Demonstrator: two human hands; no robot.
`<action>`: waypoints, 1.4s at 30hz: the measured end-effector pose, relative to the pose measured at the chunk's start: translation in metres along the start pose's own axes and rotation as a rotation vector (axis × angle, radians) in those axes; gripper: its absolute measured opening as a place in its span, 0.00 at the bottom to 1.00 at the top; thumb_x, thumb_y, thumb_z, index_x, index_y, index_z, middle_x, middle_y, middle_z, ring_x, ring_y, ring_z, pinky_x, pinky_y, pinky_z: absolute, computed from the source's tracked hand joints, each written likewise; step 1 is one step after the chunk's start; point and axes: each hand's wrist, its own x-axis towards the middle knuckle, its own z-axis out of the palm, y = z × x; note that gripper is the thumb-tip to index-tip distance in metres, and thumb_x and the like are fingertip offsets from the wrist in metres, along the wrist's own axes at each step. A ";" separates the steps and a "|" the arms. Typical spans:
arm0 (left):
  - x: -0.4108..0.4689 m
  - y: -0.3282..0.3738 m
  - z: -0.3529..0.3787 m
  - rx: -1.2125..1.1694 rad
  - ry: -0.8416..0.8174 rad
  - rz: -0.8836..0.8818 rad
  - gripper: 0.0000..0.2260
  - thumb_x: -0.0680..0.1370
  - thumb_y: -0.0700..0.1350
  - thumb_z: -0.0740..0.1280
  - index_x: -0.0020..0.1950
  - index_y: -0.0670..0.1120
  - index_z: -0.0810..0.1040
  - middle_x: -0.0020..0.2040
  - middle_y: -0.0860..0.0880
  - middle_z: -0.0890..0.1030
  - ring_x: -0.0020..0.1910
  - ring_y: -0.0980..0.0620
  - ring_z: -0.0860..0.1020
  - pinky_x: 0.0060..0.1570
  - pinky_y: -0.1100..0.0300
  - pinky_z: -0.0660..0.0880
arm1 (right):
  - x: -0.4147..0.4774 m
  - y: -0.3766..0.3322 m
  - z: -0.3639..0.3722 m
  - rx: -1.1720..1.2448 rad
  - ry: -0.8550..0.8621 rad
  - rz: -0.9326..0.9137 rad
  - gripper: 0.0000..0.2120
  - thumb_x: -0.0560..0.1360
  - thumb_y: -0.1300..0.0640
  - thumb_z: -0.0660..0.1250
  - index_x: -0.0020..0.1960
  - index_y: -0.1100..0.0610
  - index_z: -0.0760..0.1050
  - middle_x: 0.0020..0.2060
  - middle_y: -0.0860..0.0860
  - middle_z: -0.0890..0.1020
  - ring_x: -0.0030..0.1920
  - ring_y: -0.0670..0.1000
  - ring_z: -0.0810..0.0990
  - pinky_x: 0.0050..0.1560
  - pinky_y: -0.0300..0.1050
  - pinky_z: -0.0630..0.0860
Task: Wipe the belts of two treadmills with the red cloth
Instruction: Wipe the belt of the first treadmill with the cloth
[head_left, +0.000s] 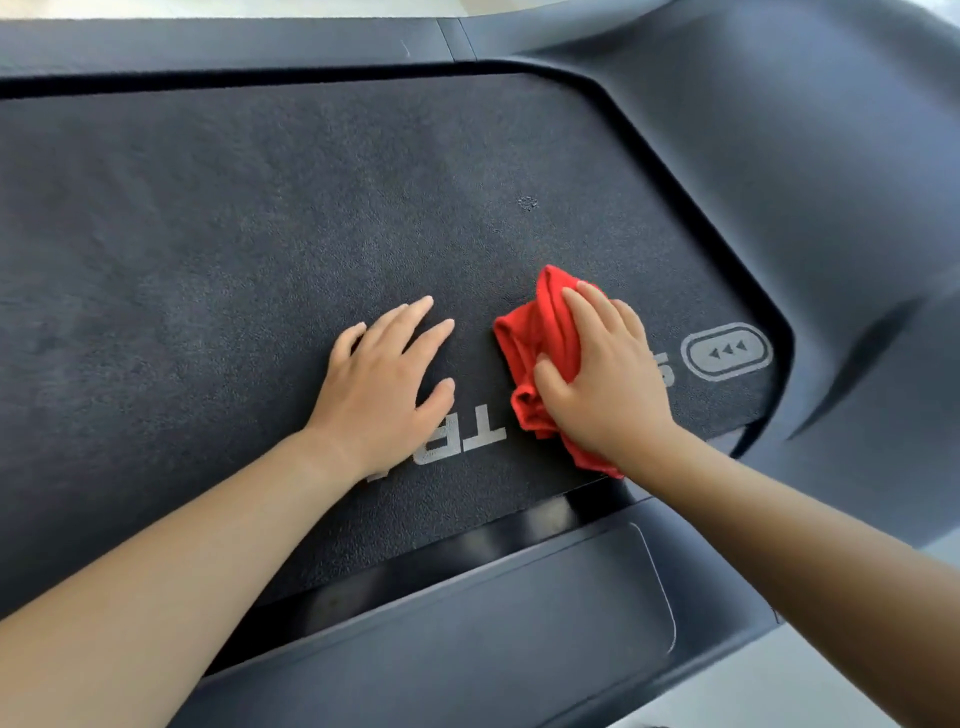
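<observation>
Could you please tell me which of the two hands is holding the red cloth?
The right hand, gripping the crumpled red cloth against the dark textured treadmill belt; the left hand lies flat on the belt, touching no cloth.

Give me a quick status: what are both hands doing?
Left hand flat on belt, empty. Right hand grips bunched red cloth against belt. Small speck beyond cloth.

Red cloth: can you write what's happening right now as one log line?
step: wiping | right hand: holds red cloth on treadmill belt | left hand: flat on belt, apart from cloth
</observation>
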 end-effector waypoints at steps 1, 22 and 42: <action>0.006 -0.002 0.000 0.003 -0.004 0.002 0.25 0.76 0.54 0.58 0.73 0.52 0.63 0.76 0.51 0.58 0.74 0.52 0.56 0.71 0.49 0.51 | 0.006 0.001 0.001 0.005 0.016 0.001 0.31 0.68 0.47 0.59 0.68 0.59 0.66 0.70 0.54 0.67 0.69 0.58 0.63 0.65 0.59 0.67; 0.255 -0.078 0.009 -0.015 0.203 -0.308 0.21 0.79 0.45 0.55 0.72 0.45 0.64 0.74 0.49 0.63 0.73 0.50 0.59 0.71 0.49 0.52 | 0.268 0.007 0.057 0.036 0.045 -0.101 0.22 0.71 0.51 0.61 0.63 0.56 0.68 0.66 0.48 0.70 0.66 0.54 0.64 0.54 0.51 0.70; 0.255 -0.077 0.011 0.010 0.193 -0.312 0.22 0.78 0.44 0.55 0.73 0.47 0.63 0.74 0.52 0.62 0.73 0.53 0.58 0.72 0.48 0.52 | 0.310 -0.004 0.063 0.032 -0.033 -0.096 0.24 0.70 0.50 0.61 0.65 0.56 0.67 0.69 0.49 0.67 0.68 0.55 0.62 0.57 0.57 0.72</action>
